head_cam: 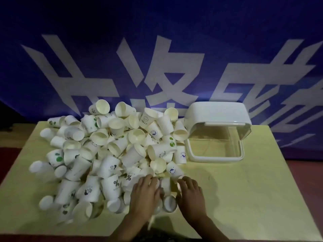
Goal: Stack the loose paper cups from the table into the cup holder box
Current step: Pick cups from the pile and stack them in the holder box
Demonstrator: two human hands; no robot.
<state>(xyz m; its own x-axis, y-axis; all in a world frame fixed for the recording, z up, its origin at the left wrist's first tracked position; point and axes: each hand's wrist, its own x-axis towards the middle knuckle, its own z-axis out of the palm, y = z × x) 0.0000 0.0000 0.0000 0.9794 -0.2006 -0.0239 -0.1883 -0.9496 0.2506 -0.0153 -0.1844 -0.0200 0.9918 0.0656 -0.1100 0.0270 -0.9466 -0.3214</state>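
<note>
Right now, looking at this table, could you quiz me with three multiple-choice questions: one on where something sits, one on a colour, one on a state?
1. Where does the white plastic cup holder box stand relative to the heap of white paper cups?
A. To its right
B. To its left
C. Under it

2. What colour is the backdrop banner behind the table?
A. Red
B. Blue
C. Green

3. How is the box's lid?
A. Shut
B. Missing
C. Swung up, open

Answers:
1. A, the box stands at the right edge of the heap on the pale wooden table.
2. B, the banner is blue with large white characters.
3. C, the lid is raised over the box, whose inside shows no cups.

Both the left hand and the right hand reach into the heap's near edge.
</note>
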